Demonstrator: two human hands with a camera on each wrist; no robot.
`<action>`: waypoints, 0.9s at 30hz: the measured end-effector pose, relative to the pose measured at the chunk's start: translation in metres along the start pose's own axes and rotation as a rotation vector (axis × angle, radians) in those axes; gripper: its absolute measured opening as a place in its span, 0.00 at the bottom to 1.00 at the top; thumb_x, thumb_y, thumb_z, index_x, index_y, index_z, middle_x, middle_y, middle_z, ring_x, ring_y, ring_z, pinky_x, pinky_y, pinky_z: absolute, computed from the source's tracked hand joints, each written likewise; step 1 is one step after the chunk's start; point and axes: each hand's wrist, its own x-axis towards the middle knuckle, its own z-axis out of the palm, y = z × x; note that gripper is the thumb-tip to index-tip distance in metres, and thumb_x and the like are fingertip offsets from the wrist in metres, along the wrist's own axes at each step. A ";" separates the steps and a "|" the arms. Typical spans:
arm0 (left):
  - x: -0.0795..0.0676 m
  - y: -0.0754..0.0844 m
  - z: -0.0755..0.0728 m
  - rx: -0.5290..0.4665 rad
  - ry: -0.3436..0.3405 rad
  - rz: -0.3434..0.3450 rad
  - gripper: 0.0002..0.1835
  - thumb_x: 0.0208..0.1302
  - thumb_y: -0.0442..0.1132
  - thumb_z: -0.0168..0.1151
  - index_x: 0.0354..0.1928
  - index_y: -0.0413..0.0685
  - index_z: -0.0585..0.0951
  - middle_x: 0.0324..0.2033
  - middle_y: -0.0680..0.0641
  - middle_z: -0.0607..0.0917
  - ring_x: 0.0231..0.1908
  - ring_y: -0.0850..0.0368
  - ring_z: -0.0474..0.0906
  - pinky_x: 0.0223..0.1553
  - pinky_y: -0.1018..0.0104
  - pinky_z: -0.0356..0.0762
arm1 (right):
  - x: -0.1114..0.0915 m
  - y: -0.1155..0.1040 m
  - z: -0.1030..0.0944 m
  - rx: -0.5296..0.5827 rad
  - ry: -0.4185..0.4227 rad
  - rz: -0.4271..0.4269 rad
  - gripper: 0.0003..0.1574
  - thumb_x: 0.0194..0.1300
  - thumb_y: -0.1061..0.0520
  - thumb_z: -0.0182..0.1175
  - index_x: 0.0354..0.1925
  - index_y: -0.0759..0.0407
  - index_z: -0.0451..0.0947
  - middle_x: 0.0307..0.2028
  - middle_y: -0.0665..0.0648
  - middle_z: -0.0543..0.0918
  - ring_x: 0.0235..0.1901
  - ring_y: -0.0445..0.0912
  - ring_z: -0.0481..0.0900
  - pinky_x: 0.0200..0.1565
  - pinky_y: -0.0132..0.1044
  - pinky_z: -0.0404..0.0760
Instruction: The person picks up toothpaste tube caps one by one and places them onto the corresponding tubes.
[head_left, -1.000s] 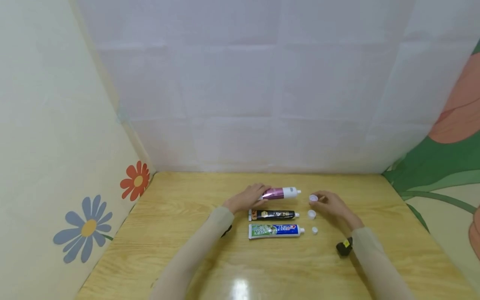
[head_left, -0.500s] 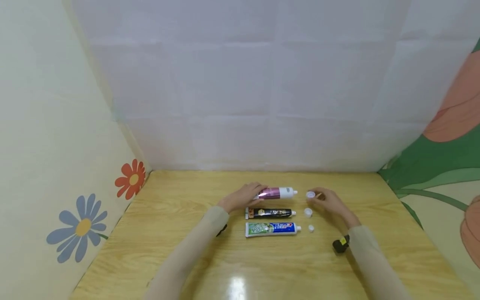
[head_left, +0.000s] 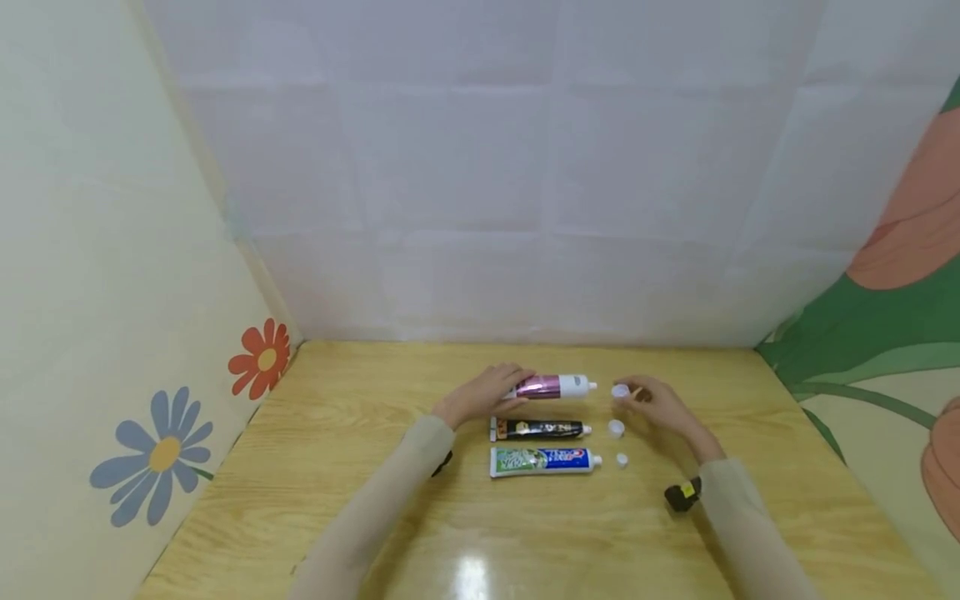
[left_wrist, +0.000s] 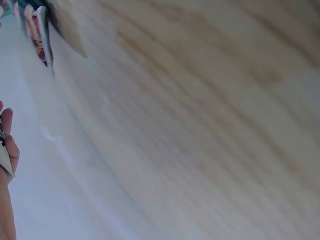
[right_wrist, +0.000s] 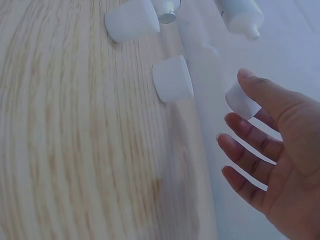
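My left hand [head_left: 486,395] grips the tail half of a purple and white toothpaste tube [head_left: 540,387], whose uncapped nozzle faces right. Thumb and forefinger of my right hand [head_left: 660,407] pinch a white cap [right_wrist: 242,102], a short gap from that nozzle; its other fingers are spread apart in the right wrist view. Nearer to me lie a black toothpaste tube [head_left: 542,428] and a green and blue toothpaste tube [head_left: 543,461], both uncapped. A larger white cap [head_left: 616,429] and a small white cap [head_left: 622,460] stand right of their nozzles. The left wrist view catches only the hand's edge.
Everything lies on a wood-grain table [head_left: 420,533]. A pale sheet [head_left: 465,208] hangs behind its far edge, and a flower-painted wall [head_left: 97,275] flanks the left. A black wrist device [head_left: 682,495] sits below the right wrist.
The head view has shifted slightly. My right hand has raised the pinched cap a little, closer to level with the purple tube's nozzle. The left hand keeps its grip; the other tubes and caps stay put.
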 end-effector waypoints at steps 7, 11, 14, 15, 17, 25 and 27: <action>-0.002 0.002 -0.007 0.027 0.069 0.026 0.30 0.65 0.50 0.55 0.65 0.46 0.65 0.54 0.47 0.75 0.51 0.54 0.73 0.56 0.58 0.71 | -0.002 -0.003 0.002 -0.007 0.016 -0.026 0.26 0.61 0.50 0.61 0.54 0.63 0.74 0.39 0.58 0.78 0.37 0.47 0.74 0.39 0.38 0.75; -0.004 0.004 -0.013 0.022 0.091 0.041 0.30 0.62 0.46 0.60 0.64 0.44 0.67 0.53 0.46 0.76 0.50 0.53 0.73 0.55 0.57 0.72 | -0.001 -0.006 0.002 -0.009 0.015 -0.036 0.26 0.61 0.50 0.61 0.53 0.62 0.74 0.38 0.57 0.78 0.37 0.47 0.74 0.39 0.37 0.75; -0.006 0.006 -0.017 0.027 0.115 0.061 0.29 0.61 0.45 0.62 0.62 0.43 0.68 0.51 0.46 0.77 0.49 0.53 0.74 0.54 0.57 0.73 | -0.002 -0.009 0.002 -0.019 0.011 -0.055 0.25 0.61 0.51 0.61 0.53 0.62 0.74 0.38 0.56 0.78 0.37 0.47 0.75 0.39 0.37 0.76; -0.007 0.007 -0.018 0.025 0.127 0.070 0.29 0.60 0.44 0.62 0.62 0.43 0.69 0.51 0.46 0.77 0.48 0.53 0.74 0.54 0.58 0.73 | -0.002 -0.011 0.002 -0.020 0.012 -0.060 0.25 0.61 0.51 0.61 0.53 0.61 0.75 0.39 0.56 0.79 0.37 0.47 0.75 0.40 0.37 0.76; -0.007 0.007 -0.021 0.028 0.156 0.089 0.29 0.59 0.43 0.64 0.61 0.42 0.69 0.50 0.45 0.78 0.47 0.53 0.74 0.53 0.58 0.73 | -0.002 -0.013 0.002 -0.024 0.012 -0.070 0.25 0.61 0.50 0.61 0.53 0.61 0.74 0.39 0.57 0.79 0.38 0.48 0.75 0.40 0.39 0.76; -0.006 0.006 -0.026 0.072 0.214 0.147 0.30 0.55 0.44 0.66 0.60 0.44 0.71 0.49 0.46 0.78 0.46 0.55 0.75 0.52 0.61 0.74 | 0.000 -0.018 -0.001 -0.026 0.024 -0.053 0.26 0.61 0.49 0.61 0.54 0.61 0.74 0.49 0.60 0.79 0.43 0.53 0.77 0.47 0.51 0.76; -0.006 0.006 -0.027 0.080 0.223 0.162 0.31 0.54 0.43 0.67 0.60 0.44 0.71 0.49 0.46 0.78 0.46 0.55 0.75 0.53 0.61 0.74 | -0.001 -0.019 -0.003 -0.031 0.021 -0.051 0.26 0.61 0.49 0.60 0.54 0.62 0.74 0.49 0.61 0.79 0.43 0.53 0.77 0.48 0.52 0.76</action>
